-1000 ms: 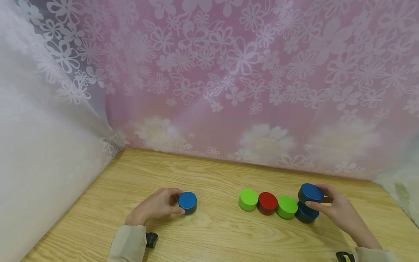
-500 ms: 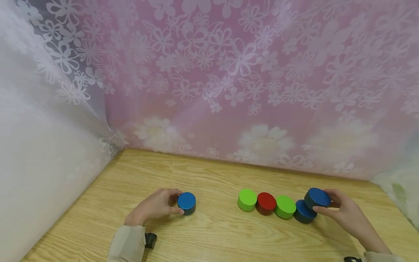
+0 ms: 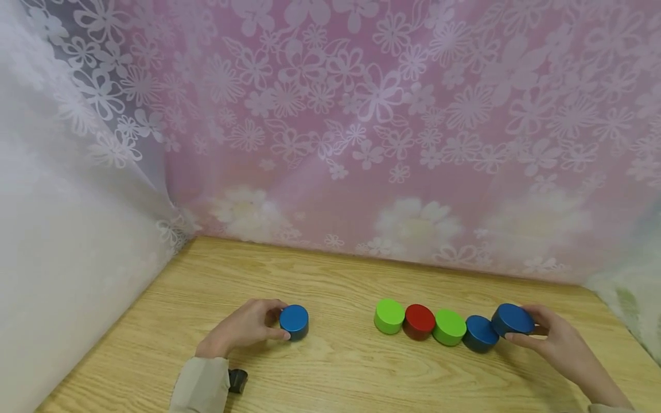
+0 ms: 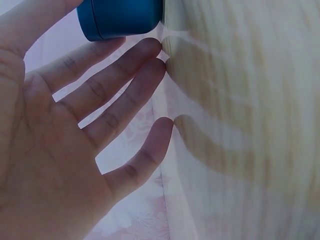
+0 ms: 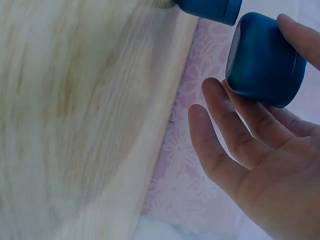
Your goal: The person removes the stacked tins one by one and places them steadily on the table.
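Note:
My left hand (image 3: 277,322) pinches a blue disc (image 3: 294,320) between thumb and forefinger at the table's left; the left wrist view shows this blue disc (image 4: 120,17) above my straight fingers (image 4: 125,95). At the right, a row runs green disc (image 3: 389,315), red disc (image 3: 419,321), green disc (image 3: 449,327), dark blue disc (image 3: 479,334). My right hand (image 3: 532,330) grips a second dark blue disc (image 3: 512,320) at the row's right end, slightly tilted. In the right wrist view that held disc (image 5: 265,60) sits between thumb and fingers (image 5: 235,125).
The wooden table (image 3: 341,367) is bounded behind by a pink flowered curtain (image 3: 361,143) and on the left by a white lace one (image 3: 67,229). A wide bare stretch of table lies between the lone blue disc and the row.
My right hand has taken the dark blue disc off the top of the other dark blue one and lowered it to the right, beside it. The left hand has stayed put.

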Motion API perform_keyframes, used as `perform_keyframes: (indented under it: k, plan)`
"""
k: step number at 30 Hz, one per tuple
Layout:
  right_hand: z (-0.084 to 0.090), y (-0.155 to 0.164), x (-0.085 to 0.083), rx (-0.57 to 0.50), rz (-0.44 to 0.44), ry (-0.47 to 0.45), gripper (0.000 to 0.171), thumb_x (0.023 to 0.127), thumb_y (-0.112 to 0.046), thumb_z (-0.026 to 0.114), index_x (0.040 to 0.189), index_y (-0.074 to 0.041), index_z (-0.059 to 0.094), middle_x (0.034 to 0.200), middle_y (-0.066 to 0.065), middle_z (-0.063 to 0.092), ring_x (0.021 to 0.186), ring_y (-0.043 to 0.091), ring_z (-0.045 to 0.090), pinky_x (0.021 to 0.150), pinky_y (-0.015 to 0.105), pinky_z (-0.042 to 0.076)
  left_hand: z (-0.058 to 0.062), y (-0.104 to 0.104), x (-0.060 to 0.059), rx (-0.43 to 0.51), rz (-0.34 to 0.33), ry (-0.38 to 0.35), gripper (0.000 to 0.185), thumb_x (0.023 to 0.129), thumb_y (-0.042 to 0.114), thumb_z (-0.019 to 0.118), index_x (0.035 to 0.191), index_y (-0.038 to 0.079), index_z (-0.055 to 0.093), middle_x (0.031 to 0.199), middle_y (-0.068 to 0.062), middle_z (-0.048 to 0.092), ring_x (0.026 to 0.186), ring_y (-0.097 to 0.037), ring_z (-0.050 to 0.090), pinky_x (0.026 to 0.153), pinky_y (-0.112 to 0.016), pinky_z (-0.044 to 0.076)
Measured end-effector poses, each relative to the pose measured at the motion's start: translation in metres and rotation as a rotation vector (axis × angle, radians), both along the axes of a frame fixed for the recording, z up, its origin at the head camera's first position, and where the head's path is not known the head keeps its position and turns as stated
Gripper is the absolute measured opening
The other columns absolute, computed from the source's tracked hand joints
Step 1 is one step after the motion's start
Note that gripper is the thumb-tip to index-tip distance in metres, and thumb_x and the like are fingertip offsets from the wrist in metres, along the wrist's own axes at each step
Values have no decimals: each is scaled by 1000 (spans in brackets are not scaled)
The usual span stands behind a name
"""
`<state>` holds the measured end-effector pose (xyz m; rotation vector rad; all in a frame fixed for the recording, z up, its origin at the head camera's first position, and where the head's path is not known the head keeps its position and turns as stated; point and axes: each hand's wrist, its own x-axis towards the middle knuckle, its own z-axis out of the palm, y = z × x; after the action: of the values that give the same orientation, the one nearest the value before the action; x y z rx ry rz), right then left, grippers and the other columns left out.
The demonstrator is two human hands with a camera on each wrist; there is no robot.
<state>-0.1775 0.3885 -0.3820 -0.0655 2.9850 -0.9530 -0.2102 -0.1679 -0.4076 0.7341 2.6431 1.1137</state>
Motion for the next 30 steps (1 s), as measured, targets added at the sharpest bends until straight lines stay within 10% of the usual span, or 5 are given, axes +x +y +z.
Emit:
perform_keyframes:
  k: [30]
  plan:
    - [-16, 17, -1, -27, 5, -167, 74, 92, -21, 78, 133, 25, 36, 120, 42, 52, 97, 42, 66, 76, 44, 57, -1, -1, -2, -18, -5, 21, 44, 86, 25, 84, 122, 3, 69, 101, 4, 69, 87, -12, 61, 79, -34, 51]
